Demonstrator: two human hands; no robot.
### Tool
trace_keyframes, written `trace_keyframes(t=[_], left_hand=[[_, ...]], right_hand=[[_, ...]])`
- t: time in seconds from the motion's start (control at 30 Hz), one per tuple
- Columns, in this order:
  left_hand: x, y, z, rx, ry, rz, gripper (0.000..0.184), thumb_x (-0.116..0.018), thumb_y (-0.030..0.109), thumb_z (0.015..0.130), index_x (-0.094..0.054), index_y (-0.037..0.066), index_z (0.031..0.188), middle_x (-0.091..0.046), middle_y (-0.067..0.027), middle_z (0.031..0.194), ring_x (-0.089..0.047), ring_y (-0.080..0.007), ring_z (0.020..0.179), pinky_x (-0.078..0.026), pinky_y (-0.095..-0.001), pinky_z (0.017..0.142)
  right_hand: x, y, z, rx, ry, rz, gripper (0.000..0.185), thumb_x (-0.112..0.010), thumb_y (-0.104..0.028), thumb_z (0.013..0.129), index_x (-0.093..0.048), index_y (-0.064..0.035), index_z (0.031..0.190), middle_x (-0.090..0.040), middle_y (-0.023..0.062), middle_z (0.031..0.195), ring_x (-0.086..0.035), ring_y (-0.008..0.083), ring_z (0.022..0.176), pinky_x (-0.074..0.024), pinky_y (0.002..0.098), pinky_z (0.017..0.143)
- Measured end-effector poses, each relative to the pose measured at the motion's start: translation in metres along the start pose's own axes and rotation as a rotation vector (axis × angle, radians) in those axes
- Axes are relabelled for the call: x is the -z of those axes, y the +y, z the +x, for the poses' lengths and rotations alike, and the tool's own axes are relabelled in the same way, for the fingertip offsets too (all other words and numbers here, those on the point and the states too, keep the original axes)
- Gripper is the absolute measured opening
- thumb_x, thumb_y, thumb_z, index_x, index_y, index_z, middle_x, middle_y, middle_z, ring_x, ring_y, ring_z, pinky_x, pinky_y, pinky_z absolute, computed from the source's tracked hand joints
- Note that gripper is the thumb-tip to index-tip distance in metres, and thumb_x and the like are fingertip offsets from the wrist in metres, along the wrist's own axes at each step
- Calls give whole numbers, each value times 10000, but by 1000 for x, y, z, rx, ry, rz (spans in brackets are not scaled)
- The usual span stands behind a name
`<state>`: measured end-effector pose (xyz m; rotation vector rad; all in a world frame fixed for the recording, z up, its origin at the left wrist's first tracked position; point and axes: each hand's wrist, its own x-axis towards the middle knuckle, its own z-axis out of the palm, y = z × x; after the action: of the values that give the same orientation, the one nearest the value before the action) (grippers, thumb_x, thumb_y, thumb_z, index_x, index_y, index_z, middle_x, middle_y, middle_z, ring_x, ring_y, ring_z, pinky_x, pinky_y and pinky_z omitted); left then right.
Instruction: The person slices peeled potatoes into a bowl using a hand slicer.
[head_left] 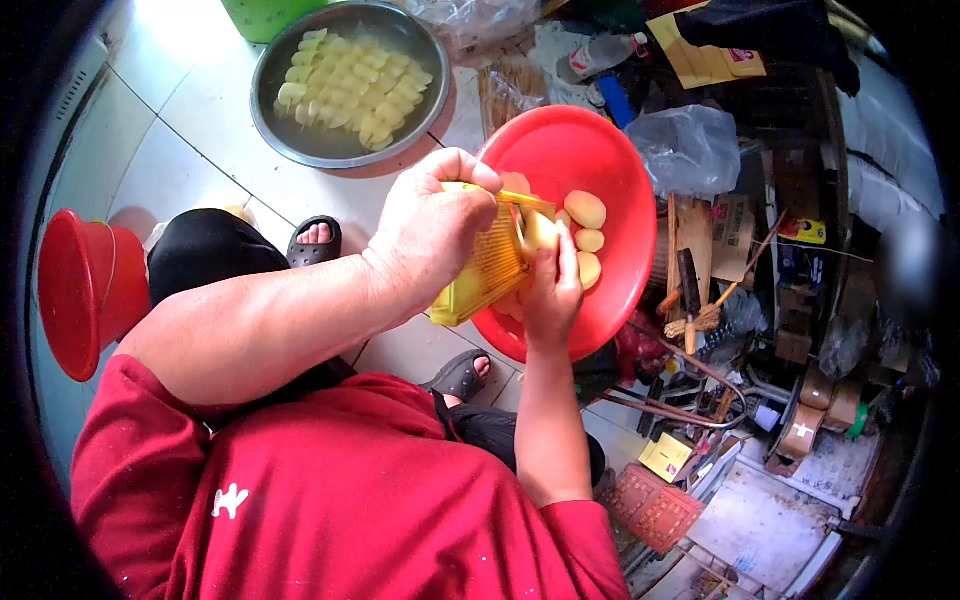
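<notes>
My left hand is closed around the upper edge of a yellow ridged slicer, which is tilted over the left side of a red basin. Between the fingers of my right hand is a peeled potato, right beside the slicer. Several peeled potatoes lie in the basin to the right of that hand. The slicer and my hands hide part of the basin's left side.
A metal bowl with pale slices in liquid stands on the tiled floor at the upper left. At the far left is a red bucket. Plastic bags, a bottle, tools and boxes crowd the right side.
</notes>
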<state>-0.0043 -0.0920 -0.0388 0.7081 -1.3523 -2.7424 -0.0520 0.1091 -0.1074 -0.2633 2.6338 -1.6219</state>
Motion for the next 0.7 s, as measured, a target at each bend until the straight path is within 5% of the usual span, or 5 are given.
trace_keyframes(t=[0.13, 0.33, 0.4, 0.53, 0.7], left_hand=[[-1, -2, 1, -32, -23, 20, 197, -537, 12, 762, -558, 43, 956, -587, -59, 835, -562, -144, 735, -464, -272, 660], [-2, 1, -3, -32, 5, 51, 189, -535, 13, 762, -559, 46, 946, -584, -57, 830, -560, -144, 742, -462, -272, 664], [-4, 3, -3, -8, 3, 49, 186, -535, 15, 761, -561, 46, 943, -583, -55, 831, -557, -141, 743, -460, -270, 665], [-5, -2, -1, -18, -25, -3, 186, -541, 11, 755, -566, 48, 936, -580, -51, 838, -550, -137, 746, -456, -266, 664], [-4, -1, -2, 1, -10, 19, 196, -546, 7, 753, -566, 51, 943, -578, -57, 843, -554, -147, 754, -462, -271, 669]], right_hand=[[14, 21, 22, -134, 19, -128, 466, -519, -256, 973, -486, 65, 1310, -562, 190, 1277, -556, 278, 1130, -432, 366, 973], [-8, -54, -25, 315, -55, -247, 490, -556, -311, 968, -511, 60, 1286, -578, 175, 1251, -543, 285, 1157, -415, 372, 998], [-3, -11, -3, -31, 10, 46, 489, -562, -307, 962, -516, 63, 1280, -596, 188, 1215, -564, 286, 1127, -442, 370, 966], [11, 16, 17, -114, 12, 4, 479, -555, -320, 963, -537, 56, 1261, -585, 194, 1224, -566, 273, 1115, -449, 358, 949], [-5, -61, -20, 275, -94, -135, 517, -604, -358, 931, -546, 39, 1257, -586, 197, 1218, -551, 300, 1154, -404, 399, 1008]])
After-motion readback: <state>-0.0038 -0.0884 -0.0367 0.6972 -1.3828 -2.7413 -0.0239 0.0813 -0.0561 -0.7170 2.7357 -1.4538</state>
